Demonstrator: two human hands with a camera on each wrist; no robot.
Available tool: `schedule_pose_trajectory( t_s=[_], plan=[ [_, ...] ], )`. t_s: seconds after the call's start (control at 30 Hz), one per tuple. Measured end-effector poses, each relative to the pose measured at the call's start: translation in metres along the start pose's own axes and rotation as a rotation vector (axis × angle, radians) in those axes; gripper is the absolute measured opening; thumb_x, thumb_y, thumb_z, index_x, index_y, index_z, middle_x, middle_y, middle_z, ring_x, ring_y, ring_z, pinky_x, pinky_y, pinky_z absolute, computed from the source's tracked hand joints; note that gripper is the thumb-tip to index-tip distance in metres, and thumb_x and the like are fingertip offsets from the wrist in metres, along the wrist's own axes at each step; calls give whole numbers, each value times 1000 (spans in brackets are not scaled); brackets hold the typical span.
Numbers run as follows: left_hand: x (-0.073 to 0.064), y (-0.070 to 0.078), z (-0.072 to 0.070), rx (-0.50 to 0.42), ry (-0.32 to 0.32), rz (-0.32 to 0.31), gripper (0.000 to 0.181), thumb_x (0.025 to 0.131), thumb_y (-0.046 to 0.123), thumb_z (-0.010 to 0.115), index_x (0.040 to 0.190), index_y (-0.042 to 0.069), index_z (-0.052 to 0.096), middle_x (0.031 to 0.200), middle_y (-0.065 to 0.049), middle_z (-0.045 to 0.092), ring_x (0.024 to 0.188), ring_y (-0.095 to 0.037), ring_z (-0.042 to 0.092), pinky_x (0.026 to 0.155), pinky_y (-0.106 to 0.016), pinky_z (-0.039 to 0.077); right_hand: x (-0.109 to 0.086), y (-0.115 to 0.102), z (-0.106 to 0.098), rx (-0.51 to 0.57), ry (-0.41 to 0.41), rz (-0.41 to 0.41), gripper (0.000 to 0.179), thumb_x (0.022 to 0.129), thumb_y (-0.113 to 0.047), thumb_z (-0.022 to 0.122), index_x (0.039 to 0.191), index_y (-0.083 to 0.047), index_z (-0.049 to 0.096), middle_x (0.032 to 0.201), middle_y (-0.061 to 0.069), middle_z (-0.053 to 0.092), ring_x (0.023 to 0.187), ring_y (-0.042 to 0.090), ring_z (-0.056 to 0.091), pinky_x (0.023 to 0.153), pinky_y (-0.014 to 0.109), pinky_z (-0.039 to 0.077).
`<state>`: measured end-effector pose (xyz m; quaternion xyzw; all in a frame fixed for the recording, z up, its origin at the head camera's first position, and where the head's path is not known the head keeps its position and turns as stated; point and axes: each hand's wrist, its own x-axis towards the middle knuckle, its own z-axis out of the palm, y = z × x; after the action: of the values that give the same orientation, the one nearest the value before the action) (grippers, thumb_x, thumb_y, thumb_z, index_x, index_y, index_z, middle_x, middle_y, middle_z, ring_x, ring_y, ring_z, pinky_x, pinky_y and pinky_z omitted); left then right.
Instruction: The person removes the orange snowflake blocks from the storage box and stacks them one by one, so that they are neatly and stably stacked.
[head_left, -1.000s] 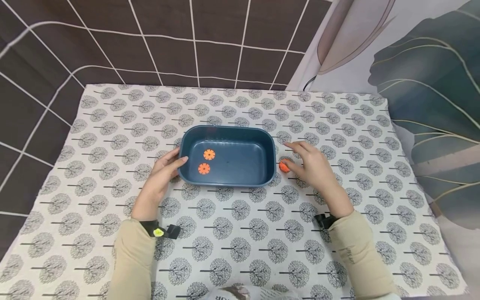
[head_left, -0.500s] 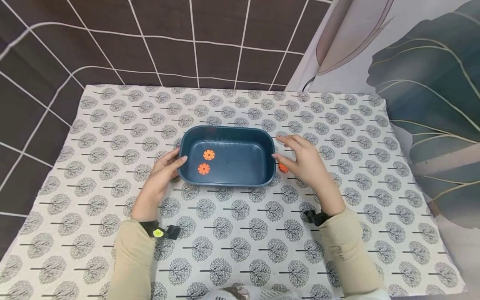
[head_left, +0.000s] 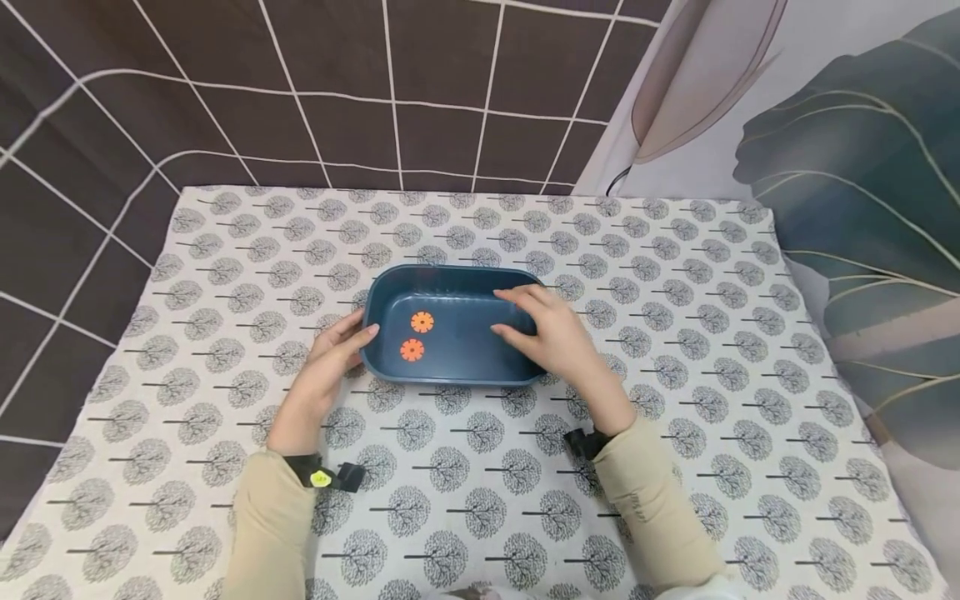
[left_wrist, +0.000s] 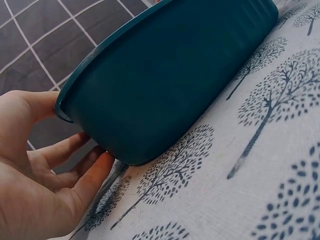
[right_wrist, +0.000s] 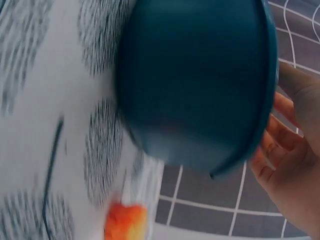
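A dark teal rectangular basin [head_left: 450, 379] with rounded corners sits on the cloth. Two flat orange notched discs, an upper disc [head_left: 422, 322] and a lower disc [head_left: 412, 350], lie at the left of its floor. My left hand [head_left: 326, 367] holds the basin's left end, thumb at the rim and fingers against the outer wall, also plain in the left wrist view. Over the basin's right end hovers my right hand [head_left: 551, 332], thumb and fingers apart with nothing between them. Blurred in the right wrist view, an orange piece [right_wrist: 124, 222] lies beside the basin; the head view hides it.
A white cloth [head_left: 480, 467] with a grey tree print covers the table. Behind it hangs a dark curtain [head_left: 435, 137] with white grid lines. Leaf-patterned fabric [head_left: 870, 192] hangs at the right. A black strap device [head_left: 592, 443] sits on each wrist.
My right hand has moved left, from beside the orange piece to over the basin's right end. The left hand keeps its hold, and the head view has tilted slightly upward.
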<state>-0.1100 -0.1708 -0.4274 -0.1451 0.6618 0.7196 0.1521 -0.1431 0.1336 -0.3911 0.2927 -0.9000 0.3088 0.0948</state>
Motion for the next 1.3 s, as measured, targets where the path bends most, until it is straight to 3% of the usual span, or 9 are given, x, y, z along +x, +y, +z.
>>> schedule_pose_trajectory(
  t_s=[0.23,0.57,0.83,0.97,1.13,1.3],
  plan=[
    [1,-2,0,3,-3,2,61,93,20,57,146,10,29,150,-8,31,125,-20,42,110,-38,30,11,-17,21,-23,-72,-16,49,82,-34,71,124,-12,59,117,4,61,109,20,56,95,35,47],
    [-3,-8,-1,14,-3,-16,61,93,24,57,146,12,30,150,-7,31,129,-23,36,112,-44,24,25,-42,51,-41,-195,10,49,84,-36,69,128,-17,57,119,2,60,109,20,57,95,42,46],
    [-1,-6,-1,32,-24,26,62,93,28,56,147,12,28,151,-7,29,135,-23,29,112,-48,20,38,-54,65,-50,-242,10,49,82,-33,71,128,-19,57,125,3,58,113,21,56,97,43,45],
    [-2,-5,-1,34,-32,32,60,94,26,54,147,11,28,152,-7,28,136,-24,28,112,-48,21,43,-59,74,-48,-290,-4,47,83,-33,70,125,-17,59,118,3,61,105,17,59,92,37,48],
    [-4,-5,-2,22,-45,39,61,95,26,53,147,10,26,152,-8,26,137,-25,25,113,-50,19,47,-63,84,-46,-330,-37,41,83,-29,70,120,-14,63,100,1,64,82,10,57,74,26,50],
    [-3,-5,-2,9,-39,28,63,94,29,55,147,11,26,151,-8,27,136,-24,26,113,-50,18,48,-64,87,-87,-364,-19,41,80,-28,73,118,-14,65,107,1,64,85,13,59,77,29,51]
  ],
)
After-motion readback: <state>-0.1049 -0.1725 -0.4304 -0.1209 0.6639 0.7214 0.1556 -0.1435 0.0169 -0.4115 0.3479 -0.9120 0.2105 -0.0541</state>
